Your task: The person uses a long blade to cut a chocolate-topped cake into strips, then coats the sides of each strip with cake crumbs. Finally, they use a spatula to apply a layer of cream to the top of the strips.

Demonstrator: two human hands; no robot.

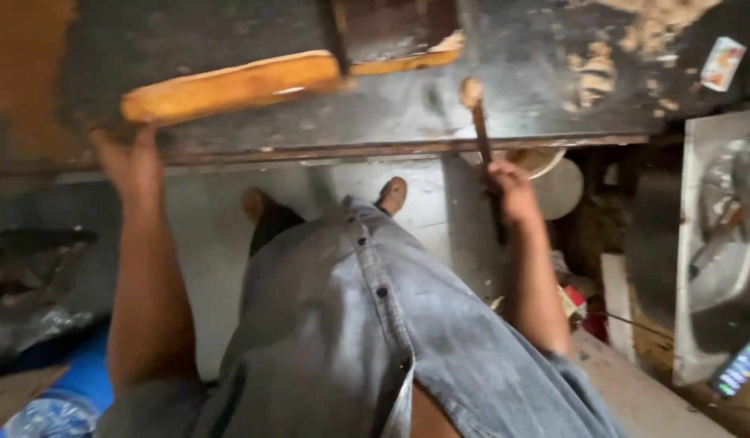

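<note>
Right hand [511, 193], centre-right of frame: fist closed round one dark-handled tool [482, 138], pale tip up on dark workbench [513, 65]. Left hand [131, 162], upper left: fingers at bench edge, just under one orange wooden piece [229, 85]; grip unclear. Both arms extended forward. Two feet visible below bench.

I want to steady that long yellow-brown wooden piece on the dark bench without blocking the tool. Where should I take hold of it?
Take the wooden piece at its near left end, coming from the bench's front edge. That end juts free toward the left hand, which already rests there, while the far end sits under a dark block. A grip there stays clear of the right hand and its tool.
</note>
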